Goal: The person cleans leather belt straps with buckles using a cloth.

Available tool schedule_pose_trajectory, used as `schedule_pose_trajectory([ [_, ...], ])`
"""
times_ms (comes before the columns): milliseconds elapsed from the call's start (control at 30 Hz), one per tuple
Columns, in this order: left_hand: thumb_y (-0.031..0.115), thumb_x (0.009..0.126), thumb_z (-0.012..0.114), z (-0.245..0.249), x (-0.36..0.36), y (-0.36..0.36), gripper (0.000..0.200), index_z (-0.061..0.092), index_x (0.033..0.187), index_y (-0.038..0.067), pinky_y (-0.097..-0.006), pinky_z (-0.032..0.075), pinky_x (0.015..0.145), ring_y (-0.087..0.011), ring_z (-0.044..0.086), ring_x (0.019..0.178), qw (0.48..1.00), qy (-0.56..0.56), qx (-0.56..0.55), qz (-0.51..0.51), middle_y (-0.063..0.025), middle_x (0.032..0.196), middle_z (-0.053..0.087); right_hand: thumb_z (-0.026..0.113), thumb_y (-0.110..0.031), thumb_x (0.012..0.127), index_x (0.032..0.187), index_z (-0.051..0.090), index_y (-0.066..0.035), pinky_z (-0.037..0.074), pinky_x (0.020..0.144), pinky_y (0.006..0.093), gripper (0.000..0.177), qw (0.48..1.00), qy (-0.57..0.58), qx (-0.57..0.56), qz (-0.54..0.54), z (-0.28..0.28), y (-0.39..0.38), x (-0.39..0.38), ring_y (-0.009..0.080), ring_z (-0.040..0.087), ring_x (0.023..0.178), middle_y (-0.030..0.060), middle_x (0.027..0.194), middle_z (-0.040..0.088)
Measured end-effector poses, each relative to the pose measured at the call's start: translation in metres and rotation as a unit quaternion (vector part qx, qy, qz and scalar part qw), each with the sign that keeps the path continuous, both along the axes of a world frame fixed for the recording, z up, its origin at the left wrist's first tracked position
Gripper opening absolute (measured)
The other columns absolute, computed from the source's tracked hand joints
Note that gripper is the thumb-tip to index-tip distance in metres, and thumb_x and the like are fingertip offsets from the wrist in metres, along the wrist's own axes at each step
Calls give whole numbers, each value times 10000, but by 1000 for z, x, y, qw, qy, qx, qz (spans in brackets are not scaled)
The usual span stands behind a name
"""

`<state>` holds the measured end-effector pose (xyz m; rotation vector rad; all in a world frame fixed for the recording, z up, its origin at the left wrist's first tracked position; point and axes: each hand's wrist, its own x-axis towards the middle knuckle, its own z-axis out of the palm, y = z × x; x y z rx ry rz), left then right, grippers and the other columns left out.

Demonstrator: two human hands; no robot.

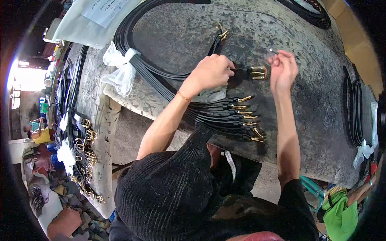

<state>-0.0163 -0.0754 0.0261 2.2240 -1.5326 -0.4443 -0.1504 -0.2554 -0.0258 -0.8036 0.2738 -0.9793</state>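
Note:
My left hand [211,71] is closed over the end of a black belt [241,72] on the worktable. From that end a gold buckle [258,72] points toward my right hand [284,70]. My right hand is raised just right of the buckle, apart from it, with the fingers pinched together. A small shiny bit shows at its fingertips, too blurred to name. Below my left hand several black belts [221,118] lie fanned out, their gold buckles [248,116] facing right. Another gold buckle [222,34] lies above my left hand.
A plastic tie [120,64] binds the belt bundle. More tied belts with buckles [86,152] hang at the left edge, and another bundle [354,108] lies at the right. A white labelled bag [86,30] sits upper left. Other people [40,134] are at far left and lower right.

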Motion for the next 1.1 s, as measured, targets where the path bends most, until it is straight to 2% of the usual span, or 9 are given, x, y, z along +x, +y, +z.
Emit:
schedule_pose_trajectory([
  [100,204,821,657,-11,11,-9,255,722,995,29,-417,523,836,-371,668,901,998,48,19,-24,-222,921,689,540,5,900,954,576,26,339,521,238,68,1000,-8,-8,18,20,7,-8,69,425,607,56,768,534],
  [200,197,809,687,-17,6,-12,232,727,980,46,-398,527,809,-348,682,870,999,27,16,-7,-220,890,690,544,13,899,956,583,14,331,497,235,69,997,38,-12,64,2,20,0,65,418,587,51,749,530],
  [333,149,775,734,-12,0,-9,196,707,916,16,-367,523,752,-316,684,801,989,109,-48,91,-198,827,689,542,1,918,958,592,10,359,495,246,64,994,82,16,73,-10,31,8,68,428,582,39,748,531],
  [367,132,770,743,-14,-1,-9,182,698,893,6,-363,520,733,-309,678,774,985,123,-66,104,-189,814,685,539,-2,922,964,595,12,465,539,276,71,994,82,14,78,-10,30,7,75,456,605,36,756,533],
  [400,132,770,743,-18,-1,-8,182,698,893,6,-363,520,733,-309,678,774,984,124,-66,106,-189,814,685,539,-2,922,964,595,12,465,539,276,71,993,83,15,80,-12,29,7,75,456,605,36,756,533],
  [467,116,771,735,-25,0,-9,164,696,893,14,-382,520,733,-317,656,777,972,81,-196,100,-163,838,664,544,-1,917,971,597,13,561,668,340,77,994,80,-6,79,-18,27,8,82,490,638,38,766,539],
  [667,115,734,750,-42,-3,-11,207,704,920,36,-384,520,757,-291,611,849,960,-89,-260,-61,-87,867,614,545,-15,911,960,594,21,571,834,420,79,990,43,104,88,-23,14,8,104,522,666,50,766,554],
  [900,97,788,682,-46,-2,-16,104,686,868,31,-372,517,760,-265,610,838,951,-171,-234,-109,-82,907,603,549,-16,898,964,581,32,563,877,428,88,987,40,116,100,-23,10,9,117,524,666,64,754,548],
  [1100,82,796,651,-49,-1,-21,152,604,919,5,-384,519,737,-280,605,837,939,-212,-237,-131,-110,909,553,557,-15,893,963,589,25,561,880,433,87,989,44,107,95,-24,11,9,114,506,655,60,768,542],
])
